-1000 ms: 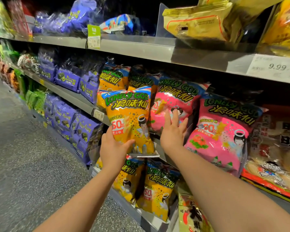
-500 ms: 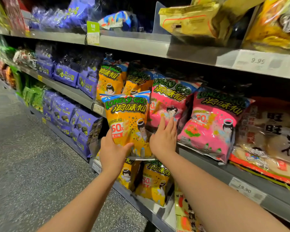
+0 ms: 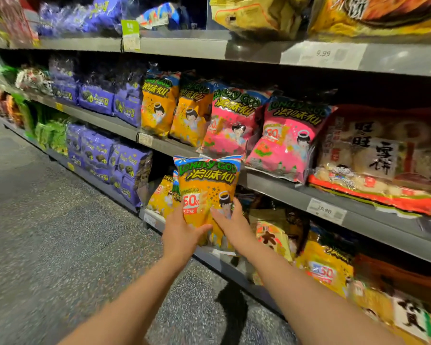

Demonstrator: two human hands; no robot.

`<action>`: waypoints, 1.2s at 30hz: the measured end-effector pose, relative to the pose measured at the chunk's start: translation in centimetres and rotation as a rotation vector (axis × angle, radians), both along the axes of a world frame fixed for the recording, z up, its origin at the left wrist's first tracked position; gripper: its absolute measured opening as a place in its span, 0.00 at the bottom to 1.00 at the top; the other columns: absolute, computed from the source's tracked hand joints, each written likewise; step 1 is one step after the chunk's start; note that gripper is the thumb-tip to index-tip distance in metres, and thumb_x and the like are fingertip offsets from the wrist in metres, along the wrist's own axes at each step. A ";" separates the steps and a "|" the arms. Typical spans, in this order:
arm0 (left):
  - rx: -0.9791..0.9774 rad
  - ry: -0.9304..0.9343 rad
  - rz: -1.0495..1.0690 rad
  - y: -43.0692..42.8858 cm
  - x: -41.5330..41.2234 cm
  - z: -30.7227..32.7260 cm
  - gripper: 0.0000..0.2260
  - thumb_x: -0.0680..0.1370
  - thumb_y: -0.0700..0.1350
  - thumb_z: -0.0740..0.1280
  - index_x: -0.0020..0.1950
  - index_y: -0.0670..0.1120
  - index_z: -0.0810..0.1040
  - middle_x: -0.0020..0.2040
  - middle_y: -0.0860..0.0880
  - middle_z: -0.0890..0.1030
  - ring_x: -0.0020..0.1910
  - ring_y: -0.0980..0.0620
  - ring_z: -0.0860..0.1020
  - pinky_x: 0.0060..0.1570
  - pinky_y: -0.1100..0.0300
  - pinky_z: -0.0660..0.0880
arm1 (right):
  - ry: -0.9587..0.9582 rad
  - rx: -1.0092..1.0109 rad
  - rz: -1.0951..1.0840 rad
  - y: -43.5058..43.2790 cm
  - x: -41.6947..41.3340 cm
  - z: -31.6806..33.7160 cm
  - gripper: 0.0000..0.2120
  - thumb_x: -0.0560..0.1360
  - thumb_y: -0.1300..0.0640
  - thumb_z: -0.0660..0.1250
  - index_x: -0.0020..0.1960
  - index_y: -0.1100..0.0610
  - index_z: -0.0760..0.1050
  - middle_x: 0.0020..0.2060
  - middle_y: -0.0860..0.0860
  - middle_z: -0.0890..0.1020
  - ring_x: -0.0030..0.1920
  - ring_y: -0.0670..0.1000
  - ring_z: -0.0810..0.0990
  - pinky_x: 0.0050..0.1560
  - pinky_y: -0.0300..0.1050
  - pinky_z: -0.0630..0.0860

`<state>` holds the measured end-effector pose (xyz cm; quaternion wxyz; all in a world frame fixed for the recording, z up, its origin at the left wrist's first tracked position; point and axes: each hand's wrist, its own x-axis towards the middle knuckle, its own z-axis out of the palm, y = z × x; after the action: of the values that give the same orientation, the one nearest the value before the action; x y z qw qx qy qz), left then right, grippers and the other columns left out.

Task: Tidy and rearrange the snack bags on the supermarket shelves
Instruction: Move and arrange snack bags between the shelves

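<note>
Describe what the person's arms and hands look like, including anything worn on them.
The left forearm and right forearm are bare as far as the frame's edge; no sleeve shows. The left hand and right hand wear no gloves, and no watch, bracelet or ring is visible on the sides that show.

Bags [image 3: 234, 120] crowd the middle shelf [image 3: 271, 186]; a dark gap [image 3: 160, 163] sits beside lower purple bags [image 3: 127, 170].
</note>
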<state>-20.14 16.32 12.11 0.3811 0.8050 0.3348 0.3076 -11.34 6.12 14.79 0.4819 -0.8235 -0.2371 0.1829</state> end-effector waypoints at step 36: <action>-0.665 -0.022 -0.095 -3.6 9.3 -14.5 0.19 0.71 0.43 0.74 0.59 0.49 0.72 0.44 0.52 0.82 0.32 0.62 0.81 0.27 0.69 0.74 | 0.413 -0.311 -0.364 -11.4 16.1 -19.8 0.51 0.70 0.53 0.74 0.77 0.57 0.40 0.72 0.58 0.64 0.70 0.58 0.66 0.68 0.50 0.64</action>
<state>-10.79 12.71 -2.35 0.6404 0.6479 0.3749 0.1720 4.79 -5.24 -5.00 0.4129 -0.8618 0.0479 0.2908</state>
